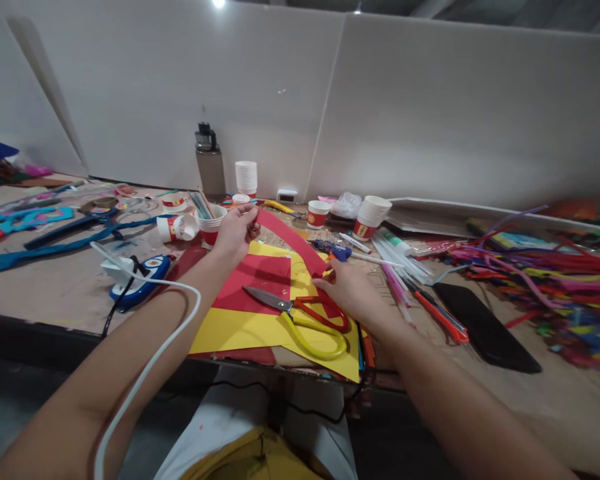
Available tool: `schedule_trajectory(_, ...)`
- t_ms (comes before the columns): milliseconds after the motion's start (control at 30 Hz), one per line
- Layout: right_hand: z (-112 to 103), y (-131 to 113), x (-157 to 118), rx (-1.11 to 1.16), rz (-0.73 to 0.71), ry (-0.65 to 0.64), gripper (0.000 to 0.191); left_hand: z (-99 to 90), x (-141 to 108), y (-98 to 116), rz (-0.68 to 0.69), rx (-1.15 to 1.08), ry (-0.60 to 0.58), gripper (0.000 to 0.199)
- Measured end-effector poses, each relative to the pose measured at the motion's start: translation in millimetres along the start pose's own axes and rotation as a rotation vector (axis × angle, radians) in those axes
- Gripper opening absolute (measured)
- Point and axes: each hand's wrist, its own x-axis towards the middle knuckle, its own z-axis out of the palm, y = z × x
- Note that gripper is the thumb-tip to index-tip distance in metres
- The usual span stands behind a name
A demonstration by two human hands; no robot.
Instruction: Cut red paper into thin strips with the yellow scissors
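Observation:
A curved strip of red paper (296, 241) stretches between my two hands above the table. My left hand (237, 233) pinches its upper end, and my right hand (347, 285) is closed on the lower end. Beneath the strip lie sheets of yellow paper (220, 331) and a piece of red paper (263, 275). Scissors (285, 307) with one red and one yellow handle rest on these sheets, their blades pointing left. A blue-tipped tool (339, 252), partly hidden, lies just behind my right hand.
Left of my hands are a blue power strip (143, 287) and a white cable (180, 287) crossing my left forearm. Paper cups (373, 217), a bottle (211, 170) and a cup of sticks (210, 223) stand behind. A red cutter (443, 317), black phone (485, 327) and colourful pipe cleaners (540, 280) lie right.

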Motion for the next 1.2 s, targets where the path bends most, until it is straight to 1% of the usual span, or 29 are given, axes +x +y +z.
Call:
schedule_trajectory(67, 7, -1, 3, 0.019, 0.056, -0.057, 0.039, -0.7, 0, 1, -0.007, -0.021, -0.014, 0.015)
schedule_trajectory(133, 12, -3, 6, 0.047, 0.080, -0.088, 0.036, -0.8, -1, 2, -0.033, 0.005, -0.038, 0.014)
schedule_trajectory(200, 14, -3, 10, 0.094, 0.086, -0.103, 0.033, -0.3, -2, 2, -0.067, 0.042, -0.076, 0.015)
schedule_trajectory(300, 13, -2, 14, 0.184, 0.091, -0.108, 0.037, -0.1, -3, 1, -0.105, 0.126, -0.134, 0.015)
schedule_trajectory(333, 12, -1, 15, 0.215, 0.089, -0.110, 0.035, -0.5, -4, 0, -0.104, 0.169, -0.142, 0.014)
schedule_trajectory(400, 11, 1, 16, 0.281, 0.075, -0.115, 0.023, -1.8, -4, -2, -0.083, 0.295, -0.146, 0.011)
schedule_trajectory(433, 11, 2, 17, 0.321, 0.062, -0.115, 0.020, -2.5, -4, -3, -0.057, 0.378, -0.140, 0.010)
schedule_trajectory(467, 11, 3, 18, 0.368, 0.048, -0.112, 0.021, -3.0, -4, -4, -0.015, 0.471, -0.130, 0.010)
schedule_trajectory(500, 10, 3, 20, 0.423, 0.034, -0.103, 0.024, -3.2, -4, -6, 0.057, 0.564, -0.101, 0.010)
schedule_trajectory(567, 9, 3, 24, 0.559, 0.009, -0.077, 0.027, -2.0, -4, -8, 0.264, 0.694, -0.017, 0.010)
schedule_trajectory(600, 8, 2, 26, 0.637, -0.005, -0.068, 0.027, -0.6, -5, -10, 0.371, 0.715, 0.023, 0.010)
schedule_trajectory(633, 7, 0, 28, 0.716, -0.019, -0.062, 0.028, 1.2, -7, -11, 0.443, 0.709, 0.034, 0.011)
schedule_trajectory(667, 5, -1, 30, 0.793, -0.032, -0.059, 0.029, 3.4, -9, -13, 0.469, 0.686, 0.013, 0.010)
schedule_trajectory(700, 4, -4, 32, 0.864, -0.043, -0.058, 0.030, 5.9, -12, -14, 0.421, 0.655, -0.054, 0.007)
schedule_trajectory(733, 3, -6, 33, 0.928, -0.052, -0.059, 0.031, 8.5, -16, -16, 0.321, 0.619, -0.152, 0.009)
schedule_trajectory(767, 2, -8, 34, 0.983, -0.060, -0.058, 0.031, 11.3, -21, -17, 0.184, 0.589, -0.265, 0.019)
schedule_trajectory(800, 1, -10, 35, 1.028, -0.066, -0.060, 0.032, 14.1, -26, -19, 0.059, 0.537, -0.341, 0.030)
schedule_trajectory(833, 1, -13, 34, 1.066, -0.069, -0.064, 0.033, 16.9, -32, -20, -0.056, 0.504, -0.405, 0.037)
schedule_trajectory(867, 1, -15, 33, 1.096, -0.069, -0.073, 0.034, 19.7, -37, -21, -0.136, 0.478, -0.451, 0.039)
schedule_trajectory(933, 2, -19, 30, 1.140, -0.069, -0.102, 0.034, 24.4, -45, -24, -0.148, 0.430, -0.467, 0.036)
schedule_trajectory(1033, 5, -25, 22, 1.164, -0.091, -0.167, 0.032, 28.0, -49, -27, -0.021, 0.387, -0.409, 0.027)
schedule_trajectory(1100, 5, -27, 17, 1.132, -0.117, -0.212, 0.033, 27.7, -47, -27, 0.044, 0.319, -0.368, 0.022)
schedule_trajectory(1133, 5, -27, 15, 1.098, -0.132, -0.216, 0.034, 27.0, -45, -25, 0.058, 0.265, -0.346, 0.021)
schedule_trajectory(1200, 4, -23, 15, 0.946, -0.154, -0.151, 0.039, 25.0, -40, -20, 0.060, 0.153, -0.289, 0.018)
